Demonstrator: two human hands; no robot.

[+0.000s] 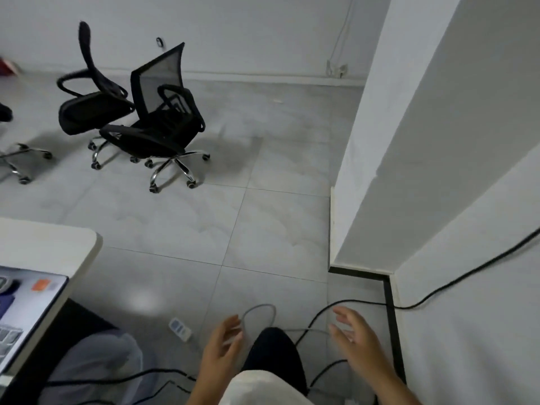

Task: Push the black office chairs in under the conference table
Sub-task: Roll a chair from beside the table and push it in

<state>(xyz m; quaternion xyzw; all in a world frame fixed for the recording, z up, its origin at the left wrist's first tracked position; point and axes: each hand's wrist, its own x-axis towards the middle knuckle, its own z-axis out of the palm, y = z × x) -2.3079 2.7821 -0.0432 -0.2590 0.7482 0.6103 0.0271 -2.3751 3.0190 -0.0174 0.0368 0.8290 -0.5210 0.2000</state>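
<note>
Both hands are held low in front of the body, left hand (222, 346) and right hand (355, 337), each grip apart with fingers spread and nothing held. Cables (318, 314) and a power strip (180, 329) are seen on the floor just beyond the hands. Two black office chairs (157, 124) stand together well beyond the table (58, 244), not pushed under it.

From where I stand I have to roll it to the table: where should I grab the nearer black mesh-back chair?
Probably by the top edge of the backrest on the mesh-back chair, coming round from its wall side. The back stands upright and clear, its seat faces this way, and the other chair crowds its left armrest. Both hands are free.
</note>
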